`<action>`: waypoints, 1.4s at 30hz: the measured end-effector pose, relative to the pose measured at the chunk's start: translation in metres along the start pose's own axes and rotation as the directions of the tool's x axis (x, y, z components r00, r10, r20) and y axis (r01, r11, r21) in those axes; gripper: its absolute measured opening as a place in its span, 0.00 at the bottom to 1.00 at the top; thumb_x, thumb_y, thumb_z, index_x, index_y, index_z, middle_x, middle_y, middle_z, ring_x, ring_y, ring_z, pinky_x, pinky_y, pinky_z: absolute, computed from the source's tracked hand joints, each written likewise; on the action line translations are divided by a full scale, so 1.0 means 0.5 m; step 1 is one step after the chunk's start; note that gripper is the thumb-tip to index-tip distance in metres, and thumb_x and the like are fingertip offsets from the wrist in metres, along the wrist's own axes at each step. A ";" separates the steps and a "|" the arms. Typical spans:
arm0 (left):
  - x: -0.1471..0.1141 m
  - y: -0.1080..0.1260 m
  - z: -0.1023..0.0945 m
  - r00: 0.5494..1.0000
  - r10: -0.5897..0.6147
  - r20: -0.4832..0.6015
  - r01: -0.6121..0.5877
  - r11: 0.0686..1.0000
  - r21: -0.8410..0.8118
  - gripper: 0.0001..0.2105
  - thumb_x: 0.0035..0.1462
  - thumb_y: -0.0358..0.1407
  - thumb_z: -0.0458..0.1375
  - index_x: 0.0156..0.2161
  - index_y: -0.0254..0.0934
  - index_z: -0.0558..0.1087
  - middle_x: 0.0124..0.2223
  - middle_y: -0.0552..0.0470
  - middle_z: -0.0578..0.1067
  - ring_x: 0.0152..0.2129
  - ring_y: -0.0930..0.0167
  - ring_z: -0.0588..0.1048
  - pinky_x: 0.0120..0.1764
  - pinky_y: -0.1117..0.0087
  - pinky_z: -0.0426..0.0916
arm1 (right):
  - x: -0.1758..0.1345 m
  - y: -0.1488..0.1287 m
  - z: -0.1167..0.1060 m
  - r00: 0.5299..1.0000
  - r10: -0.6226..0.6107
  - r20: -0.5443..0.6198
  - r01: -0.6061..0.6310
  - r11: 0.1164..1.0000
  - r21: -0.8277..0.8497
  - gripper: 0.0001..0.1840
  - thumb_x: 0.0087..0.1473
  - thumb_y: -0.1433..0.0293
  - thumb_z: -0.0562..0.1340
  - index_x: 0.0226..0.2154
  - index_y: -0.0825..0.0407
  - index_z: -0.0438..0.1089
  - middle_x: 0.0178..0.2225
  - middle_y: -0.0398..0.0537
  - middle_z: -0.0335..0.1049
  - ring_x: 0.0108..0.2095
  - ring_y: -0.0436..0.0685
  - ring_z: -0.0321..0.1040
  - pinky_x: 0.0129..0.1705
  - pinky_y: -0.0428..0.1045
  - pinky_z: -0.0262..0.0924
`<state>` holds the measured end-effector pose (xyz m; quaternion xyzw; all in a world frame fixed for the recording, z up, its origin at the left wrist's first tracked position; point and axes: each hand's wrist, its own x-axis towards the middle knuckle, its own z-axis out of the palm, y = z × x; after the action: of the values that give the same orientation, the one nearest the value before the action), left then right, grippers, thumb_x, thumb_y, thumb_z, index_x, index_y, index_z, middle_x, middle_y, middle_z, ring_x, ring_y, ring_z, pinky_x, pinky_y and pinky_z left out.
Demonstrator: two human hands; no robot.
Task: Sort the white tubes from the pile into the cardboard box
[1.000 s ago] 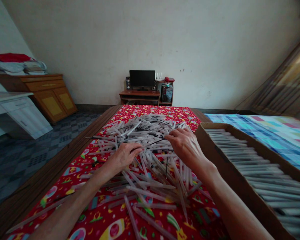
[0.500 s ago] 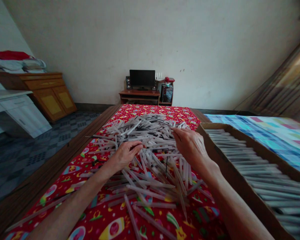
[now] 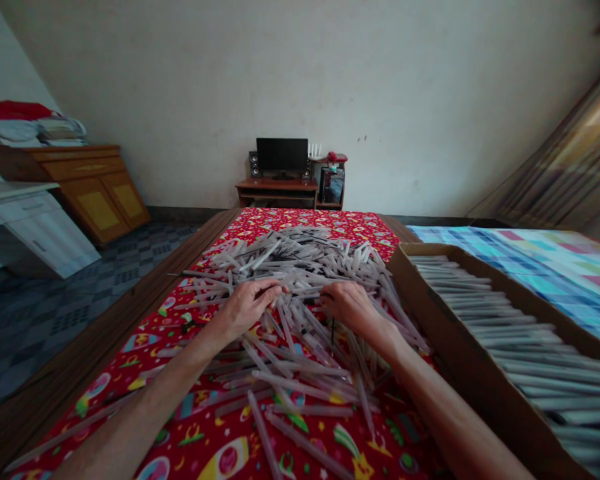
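Observation:
A heap of translucent white pen barrels (image 3: 300, 373), mixed with thin dark sticks, lies on a red patterned cloth (image 3: 220, 440). My left hand (image 3: 250, 307) is over the near left part of the heap, thumb and fingers pinched together; whatever is between them is too small or hidden to name. Across from it, my right hand (image 3: 353, 307) hangs low over the heap with its fingers curled inward, and I cannot make out what they hold. Just below the right fingers a thin dark stick (image 3: 333, 337) stands among the barrels.
On the right is a cardboard box (image 3: 450, 320) with rows of filled grey-white pens (image 3: 510, 333). Beyond it lies a blue checked cover (image 3: 545, 287). A desk with a monitor (image 3: 282, 155) stands against the wall, and a wooden cabinet (image 3: 100, 193) is at the left.
My right hand has moved left and down, from the right side of the heap toward my left hand. The left hand has shifted only slightly and stays pinched.

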<state>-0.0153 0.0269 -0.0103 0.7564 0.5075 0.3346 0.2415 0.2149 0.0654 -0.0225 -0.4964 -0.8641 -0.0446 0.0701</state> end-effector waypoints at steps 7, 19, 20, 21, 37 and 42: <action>0.000 -0.007 0.000 1.000 0.008 -0.020 -0.008 1.000 0.002 0.18 0.58 0.43 0.48 0.39 0.30 0.74 0.21 0.57 0.66 0.17 0.77 0.63 0.22 0.78 0.57 | -0.001 0.008 0.018 1.000 0.001 0.004 -0.001 0.999 0.035 0.13 0.54 0.70 0.53 0.33 0.53 0.73 0.29 0.50 0.73 0.30 0.53 0.67 0.29 0.45 0.47; 0.000 -0.013 0.006 1.000 0.024 -0.016 -0.023 1.000 0.020 0.17 0.58 0.42 0.48 0.38 0.32 0.74 0.22 0.56 0.68 0.18 0.77 0.65 0.22 0.78 0.59 | 0.006 0.012 0.094 0.986 0.014 -0.167 -0.014 1.000 0.002 0.12 0.56 0.70 0.53 0.30 0.54 0.70 0.28 0.50 0.69 0.32 0.53 0.64 0.36 0.46 0.51; 0.000 -0.012 0.005 1.000 0.021 -0.013 -0.021 1.000 0.020 0.17 0.58 0.42 0.48 0.38 0.32 0.74 0.22 0.55 0.68 0.19 0.76 0.65 0.22 0.78 0.59 | 0.003 0.012 0.103 0.980 0.017 -0.196 -0.018 1.000 -0.002 0.11 0.56 0.70 0.52 0.32 0.54 0.70 0.31 0.51 0.69 0.35 0.54 0.63 0.39 0.47 0.51; 0.000 -0.011 0.005 1.000 0.018 -0.010 -0.018 1.000 0.021 0.17 0.58 0.42 0.48 0.38 0.31 0.74 0.22 0.55 0.68 0.19 0.76 0.65 0.22 0.78 0.59 | -0.001 0.012 0.111 0.971 0.008 -0.237 -0.010 1.000 -0.006 0.11 0.56 0.70 0.52 0.35 0.53 0.70 0.34 0.52 0.69 0.39 0.55 0.62 0.43 0.48 0.51; -0.001 -0.001 0.005 1.000 0.010 0.003 -0.011 0.998 0.065 0.18 0.58 0.43 0.47 0.38 0.32 0.74 0.22 0.55 0.69 0.18 0.76 0.65 0.22 0.79 0.58 | 0.009 -0.026 0.102 0.984 -0.063 -0.166 0.091 0.982 0.167 0.07 0.52 0.75 0.55 0.34 0.55 0.68 0.36 0.52 0.68 0.39 0.55 0.62 0.42 0.48 0.52; -0.001 0.005 0.004 1.000 0.002 0.011 -0.003 0.996 0.095 0.18 0.58 0.43 0.47 0.38 0.32 0.74 0.22 0.55 0.70 0.19 0.76 0.66 0.23 0.78 0.59 | 0.030 -0.015 0.043 0.992 0.046 -0.114 0.032 0.797 0.604 0.06 0.47 0.71 0.59 0.31 0.56 0.67 0.24 0.44 0.68 0.25 0.49 0.63 0.29 0.43 0.54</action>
<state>-0.0123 0.0254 -0.0098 0.7695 0.5205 0.3062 0.2079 0.1995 0.0774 -0.0413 -0.4477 -0.8254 0.2032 0.2776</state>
